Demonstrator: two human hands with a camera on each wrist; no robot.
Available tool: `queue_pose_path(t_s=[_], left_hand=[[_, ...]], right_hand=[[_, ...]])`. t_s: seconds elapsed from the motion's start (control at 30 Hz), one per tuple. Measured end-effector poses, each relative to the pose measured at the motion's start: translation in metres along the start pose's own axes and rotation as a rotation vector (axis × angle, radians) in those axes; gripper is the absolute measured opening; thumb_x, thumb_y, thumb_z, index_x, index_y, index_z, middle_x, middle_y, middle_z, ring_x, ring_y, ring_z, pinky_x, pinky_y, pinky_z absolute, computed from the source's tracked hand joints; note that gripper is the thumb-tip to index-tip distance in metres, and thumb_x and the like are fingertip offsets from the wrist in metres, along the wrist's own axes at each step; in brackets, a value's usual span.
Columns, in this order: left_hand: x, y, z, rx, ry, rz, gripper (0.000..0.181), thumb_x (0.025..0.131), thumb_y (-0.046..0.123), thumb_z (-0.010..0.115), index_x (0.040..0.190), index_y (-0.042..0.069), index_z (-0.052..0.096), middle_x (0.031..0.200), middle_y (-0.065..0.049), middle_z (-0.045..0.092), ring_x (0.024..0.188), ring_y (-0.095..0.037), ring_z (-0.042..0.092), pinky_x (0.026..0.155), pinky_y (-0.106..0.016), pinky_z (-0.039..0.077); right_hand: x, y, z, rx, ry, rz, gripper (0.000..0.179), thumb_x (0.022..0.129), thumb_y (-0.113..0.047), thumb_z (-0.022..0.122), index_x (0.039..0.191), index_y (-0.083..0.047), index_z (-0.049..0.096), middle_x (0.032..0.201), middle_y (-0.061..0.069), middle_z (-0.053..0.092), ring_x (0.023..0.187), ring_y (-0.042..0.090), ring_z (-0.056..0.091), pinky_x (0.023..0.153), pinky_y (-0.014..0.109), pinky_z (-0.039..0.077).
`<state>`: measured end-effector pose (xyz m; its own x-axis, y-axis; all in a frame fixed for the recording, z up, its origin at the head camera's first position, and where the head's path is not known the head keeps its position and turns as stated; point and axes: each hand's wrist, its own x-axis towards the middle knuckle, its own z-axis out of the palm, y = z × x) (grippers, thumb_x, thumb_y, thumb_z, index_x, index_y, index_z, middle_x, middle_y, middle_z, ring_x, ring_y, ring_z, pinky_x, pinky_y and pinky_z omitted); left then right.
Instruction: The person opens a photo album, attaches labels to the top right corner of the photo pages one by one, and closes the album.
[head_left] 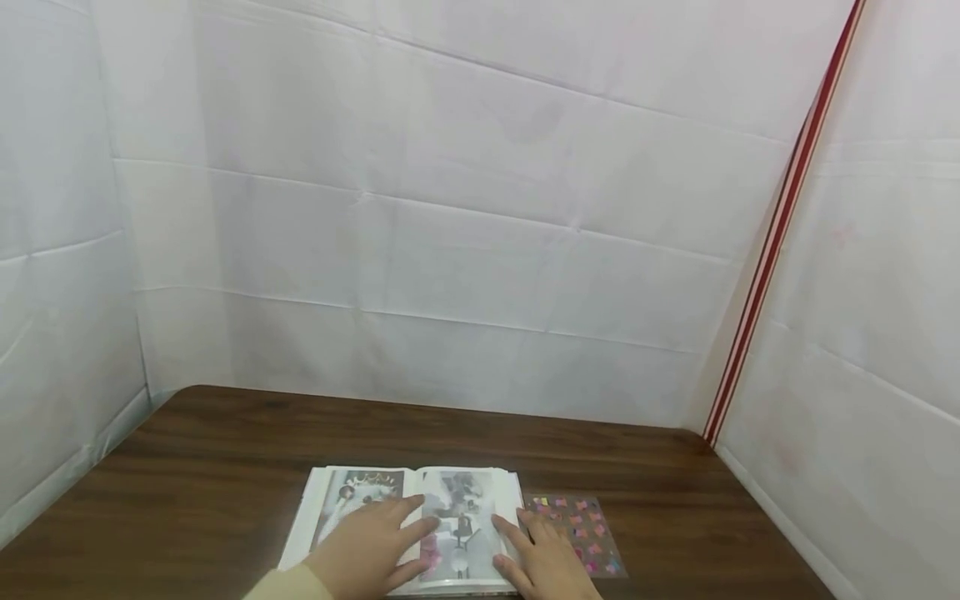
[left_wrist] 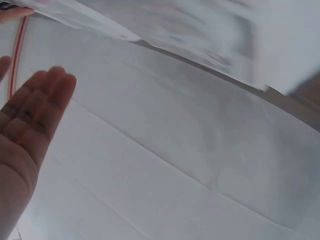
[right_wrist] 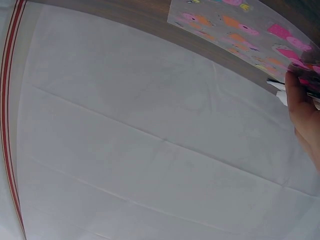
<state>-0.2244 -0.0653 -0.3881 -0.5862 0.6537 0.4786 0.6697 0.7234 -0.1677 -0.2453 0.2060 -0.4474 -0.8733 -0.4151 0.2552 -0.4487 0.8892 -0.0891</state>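
Note:
An open book [head_left: 459,546] with grey illustrated pages lies on the table, its spine running roughly away from me. My left hand [head_left: 367,546] reaches over the left page, fingers spread toward the centre fold. At the right edge of the book is my right hand [head_left: 551,560], its fingers spread and their tips over the right page's margin. Partly under that hand lies a clear sheet of pink and orange stickers [head_left: 596,533]. In the left wrist view the left hand [left_wrist: 32,127] shows straight fingers below the blurred book [left_wrist: 220,45]. The right wrist view catches the sticker sheet [right_wrist: 240,32] beside the right hand [right_wrist: 306,117].
The dark brown wooden table [head_left: 187,492] has rounded far corners. White creased sheeting [head_left: 465,267] hangs behind it and along both sides. A red and white striped band [head_left: 772,242] runs down the sheeting at the back right corner.

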Motion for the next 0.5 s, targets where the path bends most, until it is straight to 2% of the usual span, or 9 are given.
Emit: queue_pose_path(t_s=[0.1, 0.23, 0.37, 0.5], left_hand=[[0.014, 0.014, 0.006, 0.017, -0.008, -0.025, 0.041, 0.083, 0.049, 0.053, 0.117, 0.025, 0.057, 0.116, -0.004, 0.061, 0.099, -0.021, 0.061, 0.076, -0.038, 0.053], [0.026, 0.027, 0.015, 0.016, -0.083, -0.058, 0.047, 0.083, 0.053, 0.052, 0.121, 0.025, 0.053, 0.122, -0.006, 0.058, 0.107, -0.022, 0.058, 0.080, -0.038, 0.052], [0.028, 0.034, 0.022, 0.000, -0.141, -0.081, 0.052, 0.080, 0.055, 0.053, 0.121, 0.023, 0.053, 0.119, -0.005, 0.059, 0.106, -0.022, 0.057, 0.082, -0.038, 0.050], [0.025, 0.032, 0.029, 0.014, -0.129, -0.070, 0.053, 0.079, 0.054, 0.055, 0.119, 0.020, 0.055, 0.108, -0.003, 0.062, 0.097, -0.020, 0.059, 0.079, -0.036, 0.050]], right_hand=[[-0.001, 0.001, 0.001, -0.014, 0.001, 0.009, 0.058, 0.088, -0.063, 0.026, 0.134, -0.030, 0.041, 0.134, 0.012, 0.047, 0.120, 0.037, 0.046, 0.090, 0.064, 0.036], [-0.001, 0.000, 0.002, -0.017, 0.012, 0.000, 0.056, 0.088, -0.061, 0.028, 0.134, -0.030, 0.041, 0.133, 0.012, 0.047, 0.119, 0.036, 0.047, 0.089, 0.063, 0.037], [-0.001, -0.002, 0.001, -0.004, 0.007, 0.006, 0.056, 0.089, -0.061, 0.028, 0.134, -0.030, 0.041, 0.134, 0.012, 0.047, 0.120, 0.036, 0.046, 0.090, 0.062, 0.037], [-0.001, -0.002, -0.002, -0.013, 0.003, 0.007, 0.056, 0.088, -0.061, 0.028, 0.134, -0.030, 0.040, 0.134, 0.012, 0.047, 0.120, 0.037, 0.046, 0.090, 0.062, 0.037]])
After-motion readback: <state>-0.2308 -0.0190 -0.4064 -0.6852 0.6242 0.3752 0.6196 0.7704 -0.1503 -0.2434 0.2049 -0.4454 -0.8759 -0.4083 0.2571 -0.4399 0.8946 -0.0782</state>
